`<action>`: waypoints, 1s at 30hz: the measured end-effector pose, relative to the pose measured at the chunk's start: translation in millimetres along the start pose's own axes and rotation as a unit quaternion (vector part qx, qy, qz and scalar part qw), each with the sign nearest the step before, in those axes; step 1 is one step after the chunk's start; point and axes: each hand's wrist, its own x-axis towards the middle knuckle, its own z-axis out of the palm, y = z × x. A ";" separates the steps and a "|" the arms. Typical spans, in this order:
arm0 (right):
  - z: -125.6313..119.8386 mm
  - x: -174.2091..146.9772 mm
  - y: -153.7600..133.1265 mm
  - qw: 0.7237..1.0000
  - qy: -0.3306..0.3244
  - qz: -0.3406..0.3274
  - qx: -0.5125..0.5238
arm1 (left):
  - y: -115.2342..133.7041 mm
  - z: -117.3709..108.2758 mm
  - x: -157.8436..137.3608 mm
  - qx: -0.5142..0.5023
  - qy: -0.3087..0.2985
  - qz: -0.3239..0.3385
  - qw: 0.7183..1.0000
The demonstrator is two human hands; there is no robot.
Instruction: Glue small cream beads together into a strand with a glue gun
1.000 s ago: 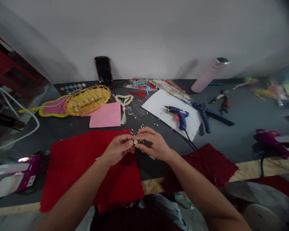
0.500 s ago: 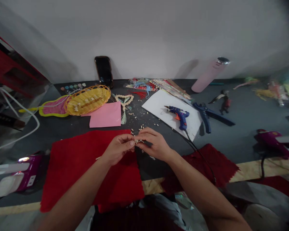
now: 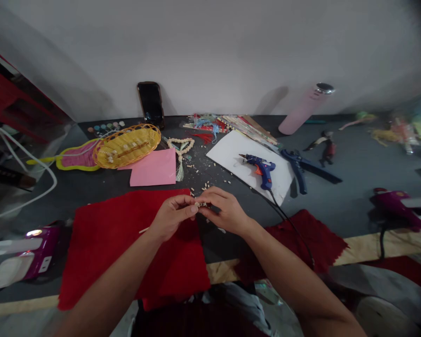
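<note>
Over the edge of the red cloth [image 3: 126, 234], my left hand [image 3: 175, 215] and my right hand [image 3: 224, 210] meet, fingertips pinched together. Between them is a small cluster of pale, short pieces [image 3: 202, 204], like bits of cut wooden stick; the fingers cover most of it. Loose pale pieces [image 3: 205, 186] lie on the dark table just beyond the hands. Farther back sits a heart-shaped ring of pale beads [image 3: 185, 149] with a tassel [image 3: 180, 172].
A blue glue gun [image 3: 261, 168] rests on white paper [image 3: 228, 150], its cord trailing toward me. Blue-handled cutters [image 3: 305, 168] lie beside it. At left are a yellow basket [image 3: 126, 147] and pink paper [image 3: 154, 168]. A pink bottle [image 3: 305, 110] and a phone [image 3: 150, 103] stand against the wall.
The fingers have shifted very slightly around the pale cluster. Both hands stay in the same place, and the objects on the table have not moved.
</note>
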 end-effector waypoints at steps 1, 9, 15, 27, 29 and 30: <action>0.2 0.0 -0.2 1.000 0.000 0.000 -0.001 | 0.0 0.2 0.1 0.006 0.002 0.002 1.000; 1.0 1.1 -3.5 1.000 0.000 0.016 0.016 | -0.3 -0.9 -0.4 0.061 0.003 0.022 0.998; 1.6 2.5 -5.0 0.999 0.003 0.020 0.039 | -0.7 -2.3 -0.6 0.073 -0.003 0.034 0.997; 4.7 1.2 -6.0 0.998 0.024 0.031 0.050 | -2.6 -5.2 0.7 0.005 -0.003 0.018 1.000; 4.8 1.2 -6.2 0.998 0.027 0.038 0.050 | -2.3 -4.5 0.8 -0.018 -0.004 0.012 1.000; 5.0 1.2 -6.1 0.998 0.028 0.040 0.050 | -1.8 -3.8 0.7 -0.026 -0.004 0.010 1.000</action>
